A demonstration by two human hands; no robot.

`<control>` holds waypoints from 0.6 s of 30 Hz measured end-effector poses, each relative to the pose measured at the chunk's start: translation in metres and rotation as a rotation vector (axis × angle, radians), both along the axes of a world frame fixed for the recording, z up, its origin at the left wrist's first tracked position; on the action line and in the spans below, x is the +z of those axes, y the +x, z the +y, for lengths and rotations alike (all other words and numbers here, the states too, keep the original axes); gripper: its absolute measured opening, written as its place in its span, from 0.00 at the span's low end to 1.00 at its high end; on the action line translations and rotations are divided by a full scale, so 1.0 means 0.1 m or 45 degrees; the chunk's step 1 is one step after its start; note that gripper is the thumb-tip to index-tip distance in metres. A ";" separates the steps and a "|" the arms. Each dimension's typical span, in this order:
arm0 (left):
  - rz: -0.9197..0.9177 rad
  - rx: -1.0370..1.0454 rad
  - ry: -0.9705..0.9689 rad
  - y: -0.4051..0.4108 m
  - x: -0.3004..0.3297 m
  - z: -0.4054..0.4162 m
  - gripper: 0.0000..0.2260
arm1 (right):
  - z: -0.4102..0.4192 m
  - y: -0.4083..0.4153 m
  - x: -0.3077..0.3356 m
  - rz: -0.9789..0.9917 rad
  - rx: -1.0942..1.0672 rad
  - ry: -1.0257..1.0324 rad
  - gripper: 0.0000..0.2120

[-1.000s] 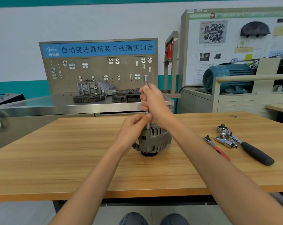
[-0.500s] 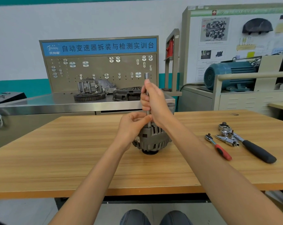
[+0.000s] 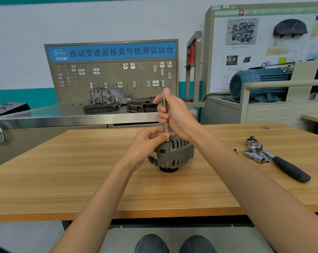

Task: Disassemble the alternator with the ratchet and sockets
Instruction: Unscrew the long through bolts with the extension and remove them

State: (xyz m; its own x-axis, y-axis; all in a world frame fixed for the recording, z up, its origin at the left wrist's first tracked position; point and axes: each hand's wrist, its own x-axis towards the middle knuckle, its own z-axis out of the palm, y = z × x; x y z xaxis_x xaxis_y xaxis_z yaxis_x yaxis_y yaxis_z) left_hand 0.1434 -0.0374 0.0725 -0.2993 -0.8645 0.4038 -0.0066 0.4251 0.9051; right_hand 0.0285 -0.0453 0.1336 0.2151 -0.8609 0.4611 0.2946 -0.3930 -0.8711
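An alternator (image 3: pixel 174 155) stands mid-bench (image 3: pixel 63 179), pulley end down; an extension bar (image 3: pixel 164 106) rises upright from its top; right hand (image 3: pixel 174 114) curls round the bar, left hand (image 3: pixel 147 141) pinches its base; a ratchet (image 3: pixel 278 159) lies near the right edge.

Single view only, head-worn wide-angle camera. Looked forward and slightly down from seated height across wooden surface (image 3: pixel 63 179). Both forearms entered from bottom edge; left hand (image 3: pixel 147 143) and right hand (image 3: pixel 174 114) met near frame centre over alternator (image 3: pixel 174 154), at close range. Knees showed at bottom edge below surface's near rim. Beyond far rim, steel bench with pegboard panel (image 3: pixel 110 70) faced camera; wall chart and blue motor (image 3: pixel 258 83) at upper right. Straight lines bowed toward frame edges. No second view, so no shared area.
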 end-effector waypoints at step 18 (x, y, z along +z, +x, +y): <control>0.008 0.159 0.028 -0.05 0.05 -0.01 0.03 | 0.09 0.01 -0.23 0.157 -0.373 -0.246 0.05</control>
State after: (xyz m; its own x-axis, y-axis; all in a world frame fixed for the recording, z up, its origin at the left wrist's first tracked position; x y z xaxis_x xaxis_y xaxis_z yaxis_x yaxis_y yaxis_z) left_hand 0.1386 -0.0387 0.0778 -0.1866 -0.9035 0.3857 -0.0528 0.4013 0.9144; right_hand 0.0296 -0.0366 0.1109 0.0367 -0.7937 0.6073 0.0429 -0.6058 -0.7944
